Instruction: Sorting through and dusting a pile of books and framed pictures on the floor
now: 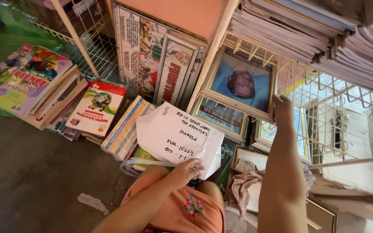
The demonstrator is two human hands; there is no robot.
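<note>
Orange garment (pixel 182 215), nearest the lens: covers the person's lap at the bottom edge; small embroidered flower spray (pixel 193 206) in pink and green on it.

Left hand (pixel 189 168): fingers curled down over the lower edge of a white paper-wrapped bundle (pixel 175 136), closed on it. Bundle sits just above the lap, tilted, dark handwriting on its upper face; clear plastic wrapping (pixel 141 163) trails from its lower left.

Right hand (pixel 282 110): raised, forearm upright through the right half of the view, fingers laid against the right edge of a gold-framed portrait (pixel 242 82) with a blue ground. Whether the fingers wrap behind the frame cannot be told. The two hands are well apart.

Further framed pictures (pixel 221 118): stacked behind and below the portrait, leaning under the wire shelf (pixel 307 77); another gold frame (pixel 266 133) just beside the right forearm.

Crumpled beige cloth (pixel 243 183): lying over flat frames between the lap and the right arm.

Stacks of paper and booklets (pixel 307 30): piled on the wire shelf, upper right.

Printed posters on board (pixel 156 60): leaning upright against the orange wall, upper centre.

Colourful schoolbooks (pixel 26 80): pile at left on the floor; a red-and-white workbook (pixel 96 108) leaning beside them; a row of thin books (pixel 126 127) spine-up, just left of the bundle.

Grey concrete floor (pixel 31 181): lower left, with a white scrap (pixel 92 203) lying on it.

White wire rack (pixel 87 43): upper left, behind the books.
</note>
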